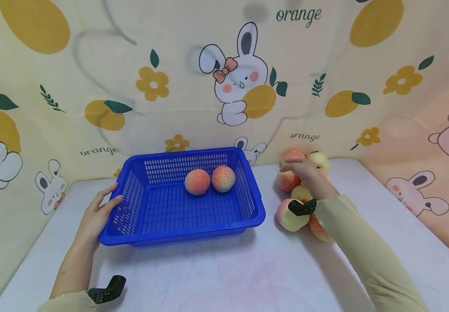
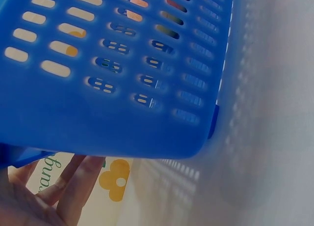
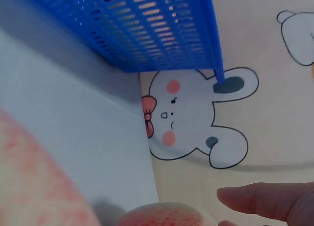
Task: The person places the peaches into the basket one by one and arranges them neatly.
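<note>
The right hand (image 1: pixel 313 175), fingers loosely extended, is over peaches (image 1: pixel 289 222) clustered on the desk (image 1: pixel 150 273), hiding some; I can't tell if it's touching. The left hand (image 1: pixel 93 219) grips the blue basket (image 1: pixel 162 212).

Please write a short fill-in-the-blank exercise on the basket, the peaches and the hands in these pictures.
1. The plastic basket is coloured ____.
2. Counting the peaches inside the basket gives ____.
3. Of the basket and the peach pile, the left hand touches the ____.
4. The hand at the peach pile is the person's ____ one.

Missing words: blue; two; basket; right.
</note>
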### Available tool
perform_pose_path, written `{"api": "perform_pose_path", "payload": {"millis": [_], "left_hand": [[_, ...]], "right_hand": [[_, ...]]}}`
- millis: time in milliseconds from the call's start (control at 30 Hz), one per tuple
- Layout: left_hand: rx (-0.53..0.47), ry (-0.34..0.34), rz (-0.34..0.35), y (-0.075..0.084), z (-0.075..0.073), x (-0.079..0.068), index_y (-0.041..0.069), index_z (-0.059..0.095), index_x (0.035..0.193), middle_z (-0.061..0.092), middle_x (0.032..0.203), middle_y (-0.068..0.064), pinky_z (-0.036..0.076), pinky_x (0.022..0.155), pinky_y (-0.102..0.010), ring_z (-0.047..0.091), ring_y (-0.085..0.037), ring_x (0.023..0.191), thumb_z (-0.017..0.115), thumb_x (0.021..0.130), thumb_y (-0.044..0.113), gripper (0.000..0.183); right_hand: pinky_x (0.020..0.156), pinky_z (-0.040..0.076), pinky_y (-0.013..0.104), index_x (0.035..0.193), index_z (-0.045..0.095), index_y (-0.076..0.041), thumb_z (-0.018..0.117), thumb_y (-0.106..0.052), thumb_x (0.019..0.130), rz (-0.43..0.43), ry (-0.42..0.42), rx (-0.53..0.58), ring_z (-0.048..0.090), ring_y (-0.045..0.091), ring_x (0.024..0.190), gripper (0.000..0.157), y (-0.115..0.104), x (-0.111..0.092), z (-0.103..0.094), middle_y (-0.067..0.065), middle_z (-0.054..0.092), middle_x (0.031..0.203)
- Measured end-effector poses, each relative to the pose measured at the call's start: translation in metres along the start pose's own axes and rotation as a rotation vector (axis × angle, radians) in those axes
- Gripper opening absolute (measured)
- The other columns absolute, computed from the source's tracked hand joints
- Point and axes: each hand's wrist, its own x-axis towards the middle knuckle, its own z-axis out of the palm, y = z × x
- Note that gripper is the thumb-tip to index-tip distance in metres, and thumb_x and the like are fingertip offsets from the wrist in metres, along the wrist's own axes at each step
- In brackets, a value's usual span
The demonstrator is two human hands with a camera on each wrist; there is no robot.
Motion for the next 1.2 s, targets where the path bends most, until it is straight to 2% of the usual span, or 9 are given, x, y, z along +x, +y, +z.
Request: {"api": "perform_pose_path", "payload": {"millis": [167,333,500,667,833,967,1100,1200], "left_hand": [[0.007,0.005,0.008,0.000,0.000,-0.002,0.031,0.017,0.154,0.021,0.155,-0.026,0.042,0.099,-0.058,0.036,-0.050,0.133,0.043,0.097,0.053,0.066],[0.003,-0.003,0.008,-0.001,0.001,-0.002,0.031,0.016,0.154,0.020,0.155,-0.027,0.040,0.098,-0.059,0.036,-0.051,0.132,0.043,0.097,0.052,0.066],[-0.002,-0.006,0.008,-0.001,0.001,-0.002,0.031,0.016,0.154,0.020,0.155,-0.027,0.042,0.097,-0.059,0.036,-0.051,0.132,0.042,0.097,0.053,0.066],[-0.005,-0.004,0.002,0.000,0.002,-0.002,0.030,0.016,0.154,0.019,0.156,-0.027,0.042,0.097,-0.058,0.036,-0.051,0.132,0.042,0.098,0.051,0.066],[-0.009,-0.009,-0.001,0.001,0.002,-0.001,0.031,0.016,0.154,0.019,0.156,-0.026,0.042,0.098,-0.058,0.036,-0.050,0.132,0.042,0.098,0.051,0.066],[-0.012,-0.014,-0.005,0.001,0.001,0.000,0.032,0.016,0.154,0.020,0.155,-0.027,0.047,0.094,-0.054,0.037,-0.050,0.132,0.043,0.097,0.053,0.067],[-0.004,0.000,-0.008,0.001,0.000,0.000,0.033,0.017,0.154,0.023,0.154,-0.027,0.053,0.089,-0.050,0.040,-0.049,0.130,0.044,0.096,0.053,0.066],[-0.002,0.001,-0.004,0.001,0.000,0.000,0.033,0.017,0.154,0.021,0.155,-0.027,0.049,0.092,-0.053,0.038,-0.050,0.131,0.044,0.096,0.054,0.067]], "right_hand": [[0.118,0.017,0.047,0.144,0.037,0.003,0.060,-0.009,0.086,0.002,-0.024,-0.098,0.023,0.035,0.141,0.064,0.001,0.012,0.005,0.021,0.033,0.151],[0.116,0.018,0.047,0.144,0.036,0.004,0.061,-0.007,0.082,-0.014,-0.059,-0.169,0.025,0.037,0.135,0.068,0.005,0.014,0.006,0.025,0.031,0.151],[0.114,0.023,0.049,0.147,0.034,-0.002,0.065,-0.012,0.082,0.030,-0.083,-0.222,0.028,0.037,0.131,0.073,0.005,0.015,0.005,0.025,0.028,0.152],[0.109,0.031,0.049,0.148,0.033,-0.008,0.065,-0.017,0.086,0.083,-0.099,-0.131,0.031,0.035,0.129,0.070,0.004,0.017,0.005,0.020,0.028,0.151],[0.105,0.036,0.049,0.145,0.036,-0.005,0.063,-0.019,0.089,0.019,-0.113,-0.020,0.035,0.033,0.126,0.064,-0.003,0.014,0.007,0.019,0.031,0.146],[0.106,0.037,0.053,0.141,0.041,-0.004,0.063,-0.025,0.091,-0.051,-0.125,-0.007,0.041,0.033,0.124,0.059,-0.016,0.010,0.008,0.018,0.039,0.142],[0.107,0.037,0.053,0.144,0.038,-0.007,0.063,-0.030,0.091,-0.072,-0.127,-0.001,0.043,0.034,0.124,0.063,-0.034,0.003,0.010,0.018,0.042,0.141],[0.108,0.036,0.052,0.147,0.034,-0.009,0.064,-0.032,0.091,-0.068,-0.128,0.002,0.042,0.033,0.125,0.068,-0.044,-0.002,0.011,0.017,0.041,0.143]]}}
